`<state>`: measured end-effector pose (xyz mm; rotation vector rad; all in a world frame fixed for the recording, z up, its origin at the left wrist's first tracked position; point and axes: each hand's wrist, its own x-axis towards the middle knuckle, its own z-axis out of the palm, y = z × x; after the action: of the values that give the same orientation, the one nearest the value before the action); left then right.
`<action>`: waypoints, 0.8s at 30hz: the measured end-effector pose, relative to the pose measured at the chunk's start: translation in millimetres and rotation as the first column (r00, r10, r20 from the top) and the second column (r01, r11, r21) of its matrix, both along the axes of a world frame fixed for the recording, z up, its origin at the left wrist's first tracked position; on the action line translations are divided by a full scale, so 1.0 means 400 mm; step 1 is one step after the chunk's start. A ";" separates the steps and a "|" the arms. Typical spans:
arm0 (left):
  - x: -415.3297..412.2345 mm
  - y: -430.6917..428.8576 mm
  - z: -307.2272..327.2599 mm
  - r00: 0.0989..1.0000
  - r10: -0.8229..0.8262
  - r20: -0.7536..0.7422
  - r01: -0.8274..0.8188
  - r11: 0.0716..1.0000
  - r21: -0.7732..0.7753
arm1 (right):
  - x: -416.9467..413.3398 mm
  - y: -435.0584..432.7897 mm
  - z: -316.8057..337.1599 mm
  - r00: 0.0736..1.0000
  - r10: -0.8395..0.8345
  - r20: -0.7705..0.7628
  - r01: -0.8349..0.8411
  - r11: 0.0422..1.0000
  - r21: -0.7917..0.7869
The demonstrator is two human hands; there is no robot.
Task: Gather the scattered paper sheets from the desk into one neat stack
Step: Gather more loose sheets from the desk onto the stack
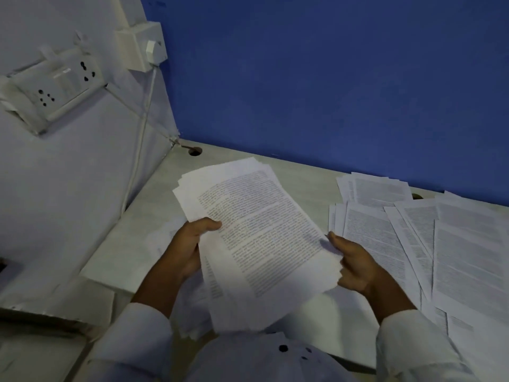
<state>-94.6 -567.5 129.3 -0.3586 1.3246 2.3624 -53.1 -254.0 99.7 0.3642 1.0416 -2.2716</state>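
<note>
Both hands, the left hand (190,244) and the right hand (351,264), are gripping opposite edges of the ragged stack (264,238), holding it above the desk (297,172), probably to square it, while loose sheets (440,244) are lying fanned to the right, ungathered.

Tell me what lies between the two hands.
In the head view, a paper stack, held at its sides by the left hand and the right hand.

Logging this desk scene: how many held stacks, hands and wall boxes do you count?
stack: 1
hands: 2
wall boxes: 2
Total: 5
loose sheets overlap, so they can't be counted.
</note>
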 end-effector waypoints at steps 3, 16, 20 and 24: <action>0.002 0.010 0.004 0.998 -0.054 0.029 0.056 0.997 -0.045 | -0.005 -0.023 0.033 0.996 0.087 0.003 -0.086 0.977 0.194; 0.128 0.015 -0.068 0.995 -0.093 -0.036 0.089 0.992 -0.094 | -0.021 -0.071 0.008 0.993 0.090 -0.080 -0.063 0.954 0.292; 0.137 0.017 -0.098 0.999 -0.047 0.006 0.045 0.898 -0.437 | -0.032 -0.173 -0.029 0.972 0.193 -0.130 -0.081 0.805 0.588; 0.135 -0.010 -0.135 0.995 0.099 -0.007 -0.078 0.736 -0.673 | -0.057 -0.243 -0.097 0.942 0.318 -0.110 -0.149 0.687 0.711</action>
<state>-40.8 -571.6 75.2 -0.6696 2.1702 1.8377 -75.9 -351.1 61.1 0.2448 1.9488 -1.6298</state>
